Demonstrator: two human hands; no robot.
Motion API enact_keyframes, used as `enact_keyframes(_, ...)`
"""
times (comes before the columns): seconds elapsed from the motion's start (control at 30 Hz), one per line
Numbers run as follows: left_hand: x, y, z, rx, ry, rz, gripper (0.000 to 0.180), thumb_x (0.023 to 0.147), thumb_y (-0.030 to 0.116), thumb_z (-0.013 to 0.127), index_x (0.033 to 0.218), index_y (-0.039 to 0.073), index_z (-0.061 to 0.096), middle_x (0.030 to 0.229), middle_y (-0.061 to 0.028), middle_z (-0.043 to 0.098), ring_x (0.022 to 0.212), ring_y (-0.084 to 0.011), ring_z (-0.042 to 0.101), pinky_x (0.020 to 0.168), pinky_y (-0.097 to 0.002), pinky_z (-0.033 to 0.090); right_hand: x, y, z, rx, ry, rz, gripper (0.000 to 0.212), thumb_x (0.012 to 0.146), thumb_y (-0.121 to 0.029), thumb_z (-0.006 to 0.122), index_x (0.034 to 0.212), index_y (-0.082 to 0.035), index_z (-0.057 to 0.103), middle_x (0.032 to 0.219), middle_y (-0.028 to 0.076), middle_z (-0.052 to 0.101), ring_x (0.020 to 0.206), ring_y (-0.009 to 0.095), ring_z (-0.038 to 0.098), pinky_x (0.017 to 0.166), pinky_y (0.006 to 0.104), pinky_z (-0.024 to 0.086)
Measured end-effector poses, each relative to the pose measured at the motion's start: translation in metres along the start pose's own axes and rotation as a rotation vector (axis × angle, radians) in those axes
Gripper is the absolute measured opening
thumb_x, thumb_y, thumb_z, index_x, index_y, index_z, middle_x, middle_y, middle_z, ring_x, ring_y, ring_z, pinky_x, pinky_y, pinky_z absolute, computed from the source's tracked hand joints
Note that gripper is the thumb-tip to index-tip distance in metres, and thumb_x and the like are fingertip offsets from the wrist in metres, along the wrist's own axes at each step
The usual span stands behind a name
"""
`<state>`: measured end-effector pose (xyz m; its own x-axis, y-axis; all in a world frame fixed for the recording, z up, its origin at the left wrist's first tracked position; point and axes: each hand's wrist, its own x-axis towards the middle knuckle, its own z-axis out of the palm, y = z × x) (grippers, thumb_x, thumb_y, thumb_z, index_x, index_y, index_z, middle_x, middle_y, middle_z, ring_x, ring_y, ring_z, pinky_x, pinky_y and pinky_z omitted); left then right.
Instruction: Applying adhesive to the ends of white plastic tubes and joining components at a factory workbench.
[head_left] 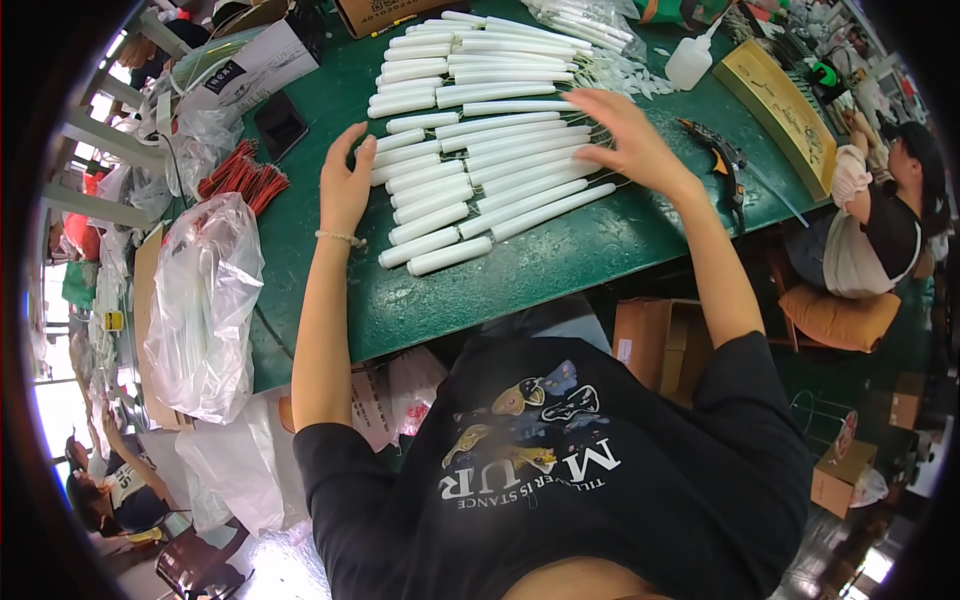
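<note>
Rows of white tubes lie side by side on the green table, shorter thick ones (425, 248) on the left and longer slimmer ones (530, 150) on the right. Thin wires show at some of the right-hand ends. My left hand (347, 185) is at the left ends of the short tubes, thumb and fingers curved apart with nothing between them. Over the right ends of the long tubes reaches my right hand (640, 150), its fingers stretched and the thumb apart. Whether its fingertips touch the tubes I cannot tell.
Right of the tubes lie a black-and-orange glue gun (725, 165), a white squeeze bottle (690, 62) and a yellow tray (775, 110). Red wires (243, 178), a black box (280, 124) and a plastic bag (205, 300) are on the left. A co-worker (880, 210) sits at the right.
</note>
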<state>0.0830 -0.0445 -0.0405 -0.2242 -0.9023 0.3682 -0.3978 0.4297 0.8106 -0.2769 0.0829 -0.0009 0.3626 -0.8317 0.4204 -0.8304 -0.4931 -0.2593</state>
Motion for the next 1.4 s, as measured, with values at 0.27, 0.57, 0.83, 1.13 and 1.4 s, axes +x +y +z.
enact_keyframes(0.27, -0.079, 0.148, 0.067, 0.119, -0.373, 0.534, 0.016, 0.078, 0.012, 0.067, 0.091, 0.003, 0.064, 0.086, -0.0119, 0.062, 0.088, -0.0291, 0.058, 0.079, -0.0383, 0.047, -0.132, 0.037, -0.076, -0.812, 0.331, 0.926, 0.041, 0.083, -0.036, 0.069, 0.095, 0.003, 0.062, 0.091, 0.015, 0.066, 0.085, 0.026, 0.063, 0.077, 0.0338, 0.047)
enact_keyframes(0.57, -0.078, 0.155, 0.185, 0.558, -0.342, 0.665, 0.013, 0.077, 0.012, 0.060, 0.088, 0.005, 0.058, 0.087, -0.0099, 0.055, 0.084, -0.0242, 0.056, 0.071, -0.0356, 0.049, -0.147, 0.053, -0.074, -0.057, 0.157, 1.041, 0.048, 0.081, -0.038, 0.068, 0.099, 0.006, 0.061, 0.081, 0.007, 0.063, 0.072, 0.014, 0.059, 0.065, 0.0273, 0.045)
enact_keyframes(0.83, -0.078, 0.150, 0.194, 0.448, -0.296, 0.676, 0.008, 0.083, 0.012, 0.055, 0.087, 0.005, 0.053, 0.083, -0.0108, 0.055, 0.076, -0.0258, 0.059, 0.063, -0.0375, 0.051, -0.137, 0.041, -0.075, 0.590, 0.427, 1.172, 0.028, 0.075, -0.019, 0.061, 0.095, 0.001, 0.059, 0.077, 0.003, 0.058, 0.065, 0.015, 0.057, 0.054, 0.0268, 0.049)
enact_keyframes(1.13, -0.083, 0.163, 0.171, 0.233, -0.367, 0.608, 0.011, 0.088, 0.015, 0.059, 0.093, 0.006, 0.054, 0.081, -0.0104, 0.060, 0.074, -0.0286, 0.061, 0.062, -0.0390, 0.048, -0.101, -0.037, -0.034, 1.154, 0.411, 0.968, 0.030, 0.086, -0.013, 0.066, 0.112, 0.000, 0.056, 0.101, 0.010, 0.066, 0.087, 0.017, 0.066, 0.064, 0.0249, 0.050)
enact_keyframes(1.4, -0.081, 0.161, 0.166, 0.155, -0.415, 0.599, 0.013, 0.086, 0.014, 0.061, 0.094, 0.005, 0.055, 0.082, -0.0106, 0.060, 0.076, -0.0293, 0.061, 0.063, -0.0392, 0.048, -0.100, -0.035, -0.027, 1.096, 0.487, 0.965, 0.024, 0.082, -0.009, 0.070, 0.101, 0.000, 0.058, 0.088, 0.005, 0.063, 0.073, 0.013, 0.062, 0.063, 0.0245, 0.050)
